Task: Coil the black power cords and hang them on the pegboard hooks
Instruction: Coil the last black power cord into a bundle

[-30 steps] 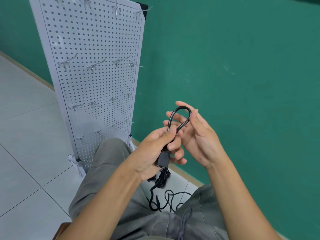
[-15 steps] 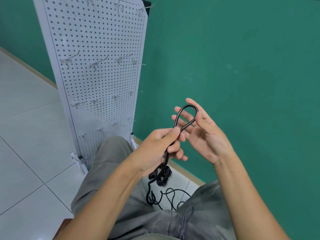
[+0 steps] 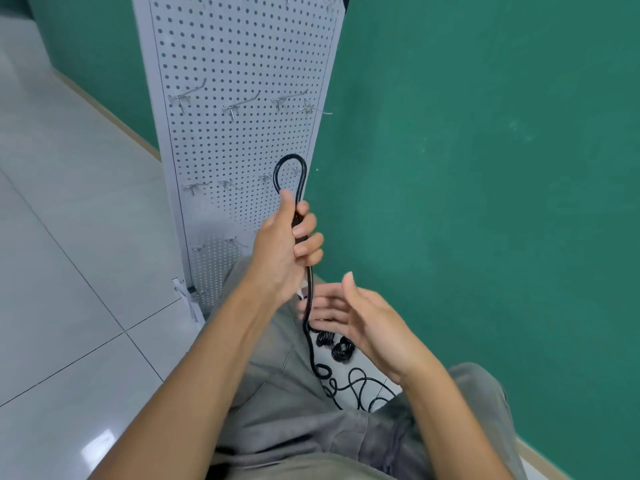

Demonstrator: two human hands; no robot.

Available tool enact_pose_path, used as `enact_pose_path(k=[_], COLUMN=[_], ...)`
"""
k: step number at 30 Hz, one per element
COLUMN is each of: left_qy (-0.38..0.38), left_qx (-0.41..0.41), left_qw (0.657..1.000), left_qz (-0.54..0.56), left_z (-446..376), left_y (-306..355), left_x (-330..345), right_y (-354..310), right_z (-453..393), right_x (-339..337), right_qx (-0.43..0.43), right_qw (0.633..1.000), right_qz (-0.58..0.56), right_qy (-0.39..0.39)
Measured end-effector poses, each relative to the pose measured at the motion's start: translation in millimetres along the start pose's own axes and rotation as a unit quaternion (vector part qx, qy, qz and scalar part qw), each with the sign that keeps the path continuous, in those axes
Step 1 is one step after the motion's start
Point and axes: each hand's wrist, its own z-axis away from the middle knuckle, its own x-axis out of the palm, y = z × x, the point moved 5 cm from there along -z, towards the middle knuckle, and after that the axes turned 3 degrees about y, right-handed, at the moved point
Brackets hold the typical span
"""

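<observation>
My left hand grips a black power cord, and a small loop of it stands up above my thumb in front of the white pegboard. From my fist the cord hangs down to a loose tangle on the floor between my knees. My right hand is lower, fingers straight and spread, just right of the hanging cord and holding nothing. Metal hooks stick out of the board in several rows, all bare.
The pegboard stands on small feet against a green wall. White floor tiles stretch to the left. My grey-trousered legs fill the bottom of the view. Two small black coils lie on the floor under my right hand.
My left hand has lifted the cord loop up toward the pegboard. My right hand has let go of the loop and dropped below, beside the hanging cord.
</observation>
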Motion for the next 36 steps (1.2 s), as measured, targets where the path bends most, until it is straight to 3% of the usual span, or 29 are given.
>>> enact_pose_path(k=[6,10,15,21,25,30,33,36], left_qy=[0.069,0.118,0.164,0.141,0.066,-0.138,-0.226,-0.278], left_qx=[0.053,0.090,0.109,0.101,0.050,-0.010,-0.071,-0.153], left_qw=[0.995,0.985,0.979,0.973,0.956,0.922,0.924,0.922], left_qz=[-0.052,-0.083,-0.044,-0.151,-0.282,-0.361,-0.301,-0.221], left_z=[-11,-19,-26,-27,-18,0,11,18], left_y=[13,30,44,30,6,-37,-56,-62], left_x=[-25,-49,-71,-69,-48,-8,7,13], right_y=[6,17,8,-12,-33,-78,-97,-104], right_z=[6,11,20,20,17,13,16,20], right_x=[0,-11,-27,-32,-39,-55,-63,-65], right_qx=[-0.042,-0.026,-0.049,-0.108,-0.137,-0.185,-0.177,-0.147], right_qw=[0.996,0.983,0.983,0.957,0.936,0.853,0.791,0.761], right_qz=[0.083,0.178,0.153,0.238,0.262,0.402,0.495,0.535], right_qy=[0.008,0.030,0.090,0.124,0.190,0.275,0.312,0.336])
